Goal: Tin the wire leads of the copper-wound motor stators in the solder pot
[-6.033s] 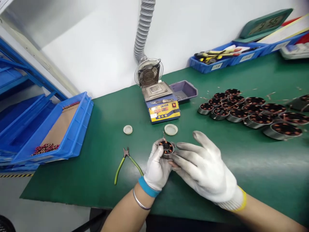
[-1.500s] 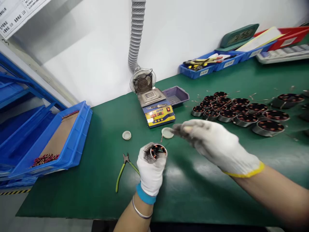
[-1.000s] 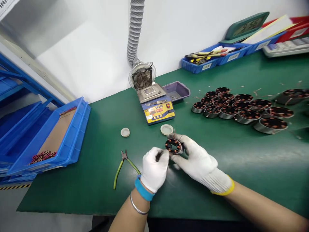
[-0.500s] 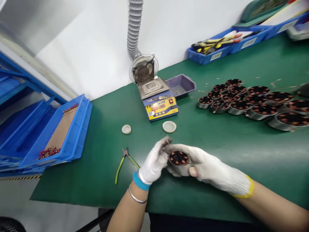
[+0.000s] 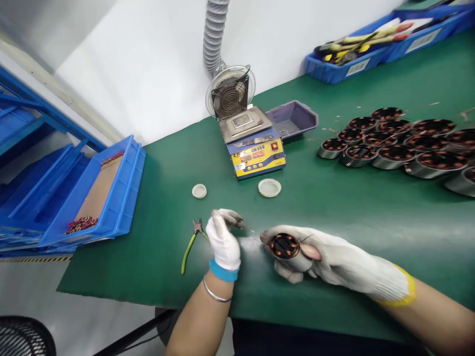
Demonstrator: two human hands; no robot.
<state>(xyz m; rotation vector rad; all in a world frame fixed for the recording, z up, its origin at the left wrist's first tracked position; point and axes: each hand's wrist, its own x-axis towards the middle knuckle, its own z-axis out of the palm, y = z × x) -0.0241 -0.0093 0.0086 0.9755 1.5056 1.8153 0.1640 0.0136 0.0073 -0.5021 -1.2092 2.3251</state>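
My right hand [image 5: 315, 252], in a white knit glove with a yellow cuff, is closed around a motor stator [image 5: 293, 264]. This is a silver metal ring with copper windings and a black core, tilted towards me; thin wire ends stick out beside the bare thumb tip. My left hand [image 5: 224, 237], in a white glove with a blue cuff, is apart from the stator, to its left. Its fingertips are bent to the right and smeared by motion, so their grip is unclear. Green-handled cutters [image 5: 196, 228] lie jaws apart beside the left hand, which partly covers one handle.
Beyond the hands stand a yellow-and-blue solder pot [image 5: 259, 160], a fume hose [image 5: 215, 34] and a purple tray [image 5: 295, 121]. Two white lids [image 5: 269, 188] lie nearer. Several stators [image 5: 393, 155] sit at right. Blue bins hold tools [image 5: 334, 74] at back and coils [image 5: 126, 198] at left.
My left hand has moved left, away from the stator, leaving a gap between the hands. My right hand still holds the stator, now slightly farther right. The camera view has shifted.
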